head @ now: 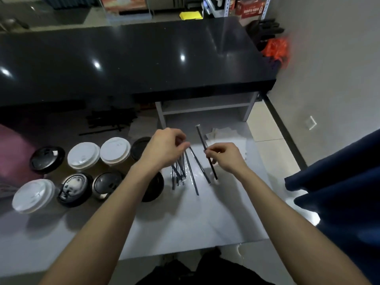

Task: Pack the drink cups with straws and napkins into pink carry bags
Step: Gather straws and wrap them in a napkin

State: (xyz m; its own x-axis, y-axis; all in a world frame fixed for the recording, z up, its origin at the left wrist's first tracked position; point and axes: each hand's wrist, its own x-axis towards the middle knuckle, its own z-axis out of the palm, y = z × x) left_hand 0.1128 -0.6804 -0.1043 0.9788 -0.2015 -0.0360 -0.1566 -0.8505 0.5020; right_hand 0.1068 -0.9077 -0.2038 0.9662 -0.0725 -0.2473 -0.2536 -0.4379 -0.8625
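Note:
Several lidded drink cups stand in two rows at the left of the steel table (216,219), some with white lids (83,155) and some with black lids (46,159). My left hand (164,147) is shut on a bunch of wrapped black straws (181,173) whose lower ends fan out over the table. My right hand (224,156) pinches a single wrapped straw (202,140) that points up and away. White napkins (224,133) lie just beyond my right hand. A pink bag (12,153) shows at the far left edge.
A glossy black counter (131,58) rises behind the table. More black straws (109,120) lie in shadow under it. Dark blue cloth (339,182) hangs at the right. A tiled floor and a grey wall are on the right.

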